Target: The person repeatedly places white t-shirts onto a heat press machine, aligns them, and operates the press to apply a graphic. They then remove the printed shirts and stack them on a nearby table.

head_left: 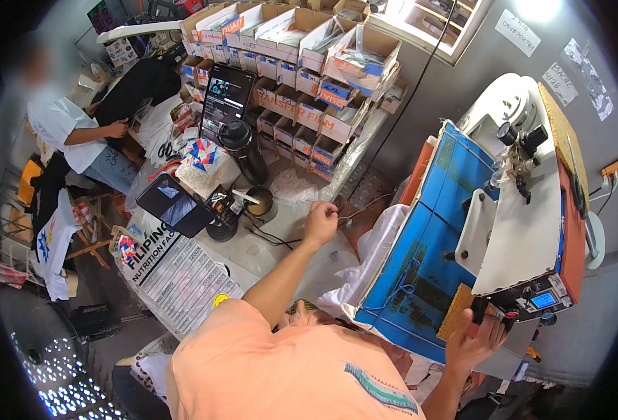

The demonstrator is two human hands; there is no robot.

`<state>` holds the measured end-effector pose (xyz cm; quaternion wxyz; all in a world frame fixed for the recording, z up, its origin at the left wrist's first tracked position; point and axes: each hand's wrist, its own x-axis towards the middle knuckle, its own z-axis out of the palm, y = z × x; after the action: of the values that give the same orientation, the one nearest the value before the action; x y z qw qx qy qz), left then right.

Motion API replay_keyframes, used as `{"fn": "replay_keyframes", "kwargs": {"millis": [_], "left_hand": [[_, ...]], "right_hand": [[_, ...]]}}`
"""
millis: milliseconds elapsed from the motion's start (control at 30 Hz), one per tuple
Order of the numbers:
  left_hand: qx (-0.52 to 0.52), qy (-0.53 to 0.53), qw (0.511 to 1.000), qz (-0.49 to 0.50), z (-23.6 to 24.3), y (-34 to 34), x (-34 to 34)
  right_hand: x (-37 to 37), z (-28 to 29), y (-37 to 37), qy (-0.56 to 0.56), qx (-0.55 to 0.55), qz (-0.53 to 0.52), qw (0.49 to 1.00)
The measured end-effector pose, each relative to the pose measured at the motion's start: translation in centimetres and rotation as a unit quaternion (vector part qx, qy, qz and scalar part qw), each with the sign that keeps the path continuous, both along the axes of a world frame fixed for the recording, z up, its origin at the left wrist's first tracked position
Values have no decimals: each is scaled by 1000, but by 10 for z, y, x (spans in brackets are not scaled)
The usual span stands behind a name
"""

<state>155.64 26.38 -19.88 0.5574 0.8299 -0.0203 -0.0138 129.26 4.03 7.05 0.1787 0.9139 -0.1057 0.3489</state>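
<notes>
My left hand (pixel 321 222) is closed at the thin black cord (pixel 375 145) hanging past the bench; I cannot make out what its fingers hold. My right hand (pixel 477 339) grips a black handle (pixel 479 308) at the front of the white and orange heat press (pixel 515 252), beside its small lit control display (pixel 543 300). The press's blue padded part (pixel 428 245) lies to the left of the raised white body. A white cloth (pixel 365 266) is bunched along its left edge. A printed sheet (pixel 176 280) lies to the left of my arm.
Stacked cardboard boxes (pixel 302 105) line the bench back, behind a tablet (pixel 226 101), black bottle (pixel 241 152), phone (pixel 174 204) and cup (pixel 258 201). A co-worker in a white top (pixel 71 133) is at the far left, near hanging shirts (pixel 57 245).
</notes>
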Motion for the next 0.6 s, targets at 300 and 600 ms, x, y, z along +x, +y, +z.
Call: {"fn": "replay_keyframes", "kwargs": {"millis": [300, 600], "left_hand": [[-44, -2, 999, -33, 21, -29, 8], [-31, -112, 990, 77, 54, 29, 84]], "right_hand": [[-14, -11, -54, 30, 81, 112, 990], [-83, -16, -129, 25, 158, 20, 987]]}}
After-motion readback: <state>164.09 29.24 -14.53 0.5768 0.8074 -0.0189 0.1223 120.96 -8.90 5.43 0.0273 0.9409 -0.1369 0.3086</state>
